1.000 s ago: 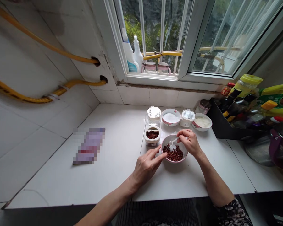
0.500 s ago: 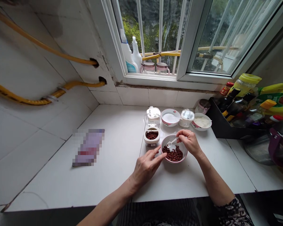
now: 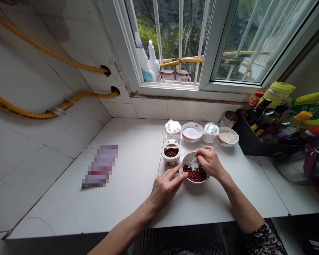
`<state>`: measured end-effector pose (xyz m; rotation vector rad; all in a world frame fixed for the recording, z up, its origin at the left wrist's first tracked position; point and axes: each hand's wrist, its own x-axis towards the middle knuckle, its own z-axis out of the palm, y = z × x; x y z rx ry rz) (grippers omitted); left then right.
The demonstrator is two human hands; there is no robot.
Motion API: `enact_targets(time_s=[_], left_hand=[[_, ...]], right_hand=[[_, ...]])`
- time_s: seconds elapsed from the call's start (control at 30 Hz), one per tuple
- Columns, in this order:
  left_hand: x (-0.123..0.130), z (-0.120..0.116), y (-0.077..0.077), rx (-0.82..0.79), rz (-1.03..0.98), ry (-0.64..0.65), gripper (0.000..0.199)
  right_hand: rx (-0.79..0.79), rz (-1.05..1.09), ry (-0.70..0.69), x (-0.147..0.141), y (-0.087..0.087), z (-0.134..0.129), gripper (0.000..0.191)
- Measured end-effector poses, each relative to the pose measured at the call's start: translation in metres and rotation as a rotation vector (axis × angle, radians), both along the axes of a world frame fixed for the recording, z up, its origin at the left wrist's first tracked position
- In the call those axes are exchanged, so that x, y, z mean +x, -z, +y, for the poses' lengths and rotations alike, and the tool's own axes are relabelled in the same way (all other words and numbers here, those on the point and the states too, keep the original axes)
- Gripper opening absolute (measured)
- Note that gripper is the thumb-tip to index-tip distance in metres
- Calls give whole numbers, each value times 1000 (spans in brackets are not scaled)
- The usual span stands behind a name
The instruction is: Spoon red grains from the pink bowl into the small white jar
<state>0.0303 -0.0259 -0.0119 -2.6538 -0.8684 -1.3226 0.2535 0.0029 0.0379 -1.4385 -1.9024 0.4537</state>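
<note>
A white bowl with a pink rim (image 3: pixel 184 156) stands on the counter with dark red peppercorns (image 3: pixel 196 174) in it. My left hand (image 3: pixel 167 186) holds the bowl's left side, its thumb and fingertips against the rim. My right hand (image 3: pixel 210 161) pinches a small white spoon (image 3: pixel 191 162) by its handle, over the bowl. The spoon's head is low inside the bowl, near the peppercorns. Just left of the bowl, an uncovered white-rimmed seasoning jar (image 3: pixel 171 160) contains more peppercorns.
Behind are a lidded clear jar (image 3: pixel 172 128), a bowl of white grains (image 3: pixel 192 140), another lidded jar (image 3: pixel 210 133) and a bowl of pale powder (image 3: pixel 228 144). A black box of bottles (image 3: pixel 246 141) and a metal pot (image 3: pixel 289 170) stand right. A blurred purple packet (image 3: pixel 101 168) lies left.
My right hand has shifted slightly left and down over the bowl, covering more of the spoon's handle. My left hand stays at the rim.
</note>
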Motion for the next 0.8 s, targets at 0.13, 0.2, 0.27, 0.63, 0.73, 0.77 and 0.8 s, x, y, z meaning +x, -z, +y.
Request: enact_targets(time_s=[0.13,0.2,0.27,0.63,0.73,0.77,0.8], left_hand=[[0,0,0,4,-3,-4,23],[0,0,0,1,-2,-3,23],[0,0,1,-6,2,-3,23],[-1,0,2,-10,12,-3,24],[-1,1,1,2,9,-3,23],[-1,1,1,3,7,-2,23],[-1,1,1,2,7,-1,23]], right_hand=[[-51,58,-3,-2,2,0,17],[-71,94,9,-2,1,0,18],[-79,127,16,-2,0,0,18],[-124,190,-15,-7,-2,-1,16],[-178,290,5,-7,-2,-1,15],[-210,339,14,-6,-2,-1,15],[-244,392,24,-6,-2,-1,14]])
